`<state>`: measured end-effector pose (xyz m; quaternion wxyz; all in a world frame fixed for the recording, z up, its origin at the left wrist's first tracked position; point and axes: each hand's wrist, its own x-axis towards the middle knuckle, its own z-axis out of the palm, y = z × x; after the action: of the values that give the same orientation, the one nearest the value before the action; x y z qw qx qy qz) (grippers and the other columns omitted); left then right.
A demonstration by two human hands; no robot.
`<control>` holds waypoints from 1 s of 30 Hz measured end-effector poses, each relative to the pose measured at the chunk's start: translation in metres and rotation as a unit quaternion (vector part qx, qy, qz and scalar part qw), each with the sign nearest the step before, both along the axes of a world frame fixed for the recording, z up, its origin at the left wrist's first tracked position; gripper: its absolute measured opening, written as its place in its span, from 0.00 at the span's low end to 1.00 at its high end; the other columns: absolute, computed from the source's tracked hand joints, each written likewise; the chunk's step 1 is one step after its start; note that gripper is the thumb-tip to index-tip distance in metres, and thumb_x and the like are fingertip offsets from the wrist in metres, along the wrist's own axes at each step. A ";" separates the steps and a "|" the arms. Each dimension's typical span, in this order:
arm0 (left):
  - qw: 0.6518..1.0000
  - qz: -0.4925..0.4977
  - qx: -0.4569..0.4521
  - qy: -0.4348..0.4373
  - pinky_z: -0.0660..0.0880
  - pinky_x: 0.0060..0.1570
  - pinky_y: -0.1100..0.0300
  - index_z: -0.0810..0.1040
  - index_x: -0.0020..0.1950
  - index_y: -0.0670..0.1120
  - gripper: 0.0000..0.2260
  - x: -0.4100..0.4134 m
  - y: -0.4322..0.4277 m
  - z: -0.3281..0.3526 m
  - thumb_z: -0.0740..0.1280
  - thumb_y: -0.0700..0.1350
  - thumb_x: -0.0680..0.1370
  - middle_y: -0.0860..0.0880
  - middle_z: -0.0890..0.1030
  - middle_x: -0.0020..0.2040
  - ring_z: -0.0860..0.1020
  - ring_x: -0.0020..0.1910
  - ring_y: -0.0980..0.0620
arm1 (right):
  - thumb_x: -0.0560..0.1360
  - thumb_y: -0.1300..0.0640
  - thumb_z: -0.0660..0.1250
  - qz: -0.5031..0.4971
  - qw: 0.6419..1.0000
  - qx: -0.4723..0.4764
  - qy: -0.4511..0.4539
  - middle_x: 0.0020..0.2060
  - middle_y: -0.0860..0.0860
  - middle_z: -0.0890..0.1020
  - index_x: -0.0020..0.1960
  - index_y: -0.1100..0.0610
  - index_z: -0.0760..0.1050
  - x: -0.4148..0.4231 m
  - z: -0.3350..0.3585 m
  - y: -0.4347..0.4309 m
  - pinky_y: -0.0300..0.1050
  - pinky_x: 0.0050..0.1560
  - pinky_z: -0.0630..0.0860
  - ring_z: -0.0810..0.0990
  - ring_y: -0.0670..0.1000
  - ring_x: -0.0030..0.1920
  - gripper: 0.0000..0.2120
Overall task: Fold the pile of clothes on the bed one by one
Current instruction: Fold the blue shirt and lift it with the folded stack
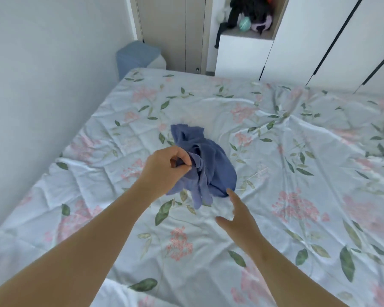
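Observation:
A crumpled blue garment [211, 160] lies in a heap near the middle of the bed [297, 173], which has a pale floral sheet. My left hand [164, 167] grips a bunched edge of the garment on its left side and lifts that part slightly. My right hand [237, 213] hovers just below the garment's near right corner, fingers straight and spread, the index fingertip close to the cloth and holding nothing.
A wall runs along the bed's left side. Beyond the far edge stand a blue bin [135, 57], a door and white wardrobes [319, 41]. A shelf niche holds dark clothes and soft toys [251, 14]. A white cloth edge [115, 293] shows at the bottom.

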<state>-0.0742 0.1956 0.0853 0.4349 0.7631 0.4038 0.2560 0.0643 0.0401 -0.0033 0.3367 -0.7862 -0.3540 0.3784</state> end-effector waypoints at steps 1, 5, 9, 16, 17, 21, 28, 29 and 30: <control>0.999 -0.006 -0.016 -0.031 0.70 0.32 0.73 0.77 0.34 0.53 0.15 -0.002 -0.012 0.020 0.70 0.34 0.72 0.54 0.78 0.31 0.75 0.30 0.61 | 0.73 0.56 0.68 0.023 0.999 0.035 -0.008 0.69 0.41 0.63 0.76 0.43 0.51 -0.001 0.024 -0.001 0.40 0.62 0.63 0.62 0.43 0.70 0.38; 0.986 -0.045 -0.061 -0.145 0.72 0.32 0.72 0.78 0.36 0.50 0.15 -0.006 -0.062 0.099 0.67 0.31 0.74 0.57 0.80 0.33 0.76 0.33 0.60 | 0.72 0.59 0.69 0.119 0.985 0.118 -0.038 0.57 0.45 0.77 0.68 0.48 0.67 -0.002 0.105 -0.021 0.47 0.55 0.75 0.76 0.47 0.58 0.26; 0.975 -0.054 -0.054 -0.206 0.74 0.42 0.69 0.79 0.37 0.51 0.16 -0.006 -0.104 0.158 0.66 0.31 0.75 0.59 0.81 0.36 0.78 0.38 0.62 | 0.77 0.54 0.65 0.117 0.990 0.074 -0.030 0.41 0.54 0.81 0.49 0.57 0.76 -0.004 0.151 -0.061 0.46 0.40 0.71 0.79 0.53 0.42 0.07; 0.995 0.018 0.044 -0.092 0.70 0.42 0.71 0.75 0.37 0.49 0.15 -0.013 -0.146 0.184 0.63 0.31 0.77 0.52 0.76 0.37 0.73 0.37 0.57 | 0.80 0.54 0.60 0.008 0.994 0.111 0.010 0.48 0.57 0.81 0.54 0.62 0.76 0.034 0.210 -0.138 0.46 0.49 0.74 0.79 0.55 0.48 0.13; 0.996 0.020 0.051 -0.071 0.69 0.42 0.68 0.74 0.37 0.50 0.15 -0.013 -0.150 0.181 0.63 0.31 0.76 0.52 0.76 0.37 0.73 0.38 0.55 | 0.80 0.53 0.60 0.010 0.994 0.105 0.004 0.47 0.58 0.81 0.54 0.65 0.76 0.040 0.214 -0.147 0.45 0.46 0.73 0.78 0.55 0.46 0.15; 0.998 0.018 0.039 -0.039 0.70 0.38 0.73 0.74 0.43 0.56 0.13 -0.011 -0.168 0.173 0.67 0.36 0.76 0.51 0.77 0.37 0.74 0.37 0.55 | 0.79 0.52 0.62 0.000 0.993 0.112 0.023 0.47 0.63 0.81 0.53 0.68 0.75 0.055 0.230 -0.175 0.43 0.43 0.72 0.77 0.52 0.42 0.18; 0.991 0.065 -0.056 -0.100 0.72 0.33 0.73 0.77 0.43 0.49 0.06 0.015 -0.191 0.188 0.67 0.39 0.77 0.50 0.77 0.38 0.74 0.36 0.56 | 0.77 0.52 0.66 -0.001 0.989 0.146 0.026 0.35 0.50 0.81 0.42 0.60 0.77 0.078 0.255 -0.201 0.35 0.35 0.74 0.78 0.46 0.34 0.12; 0.985 0.075 -0.090 -0.129 0.73 0.34 0.70 0.77 0.41 0.48 0.07 0.020 -0.195 0.192 0.66 0.38 0.78 0.49 0.78 0.38 0.75 0.37 0.54 | 0.77 0.52 0.66 0.015 0.989 0.146 0.031 0.35 0.47 0.82 0.42 0.58 0.78 0.078 0.259 -0.204 0.34 0.35 0.75 0.80 0.45 0.35 0.10; 0.976 0.080 -0.126 -0.157 0.74 0.33 0.68 0.76 0.41 0.46 0.07 0.025 -0.199 0.196 0.65 0.38 0.78 0.48 0.78 0.39 0.75 0.37 0.53 | 0.77 0.52 0.66 0.036 0.989 0.139 0.043 0.37 0.45 0.84 0.43 0.54 0.79 0.078 0.262 -0.206 0.34 0.37 0.76 0.82 0.45 0.37 0.07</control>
<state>-0.0497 -0.0034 0.2816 0.5636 0.6175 0.4193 0.3537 0.1424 -0.1655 0.2589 0.4437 -0.7017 -0.4163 0.3708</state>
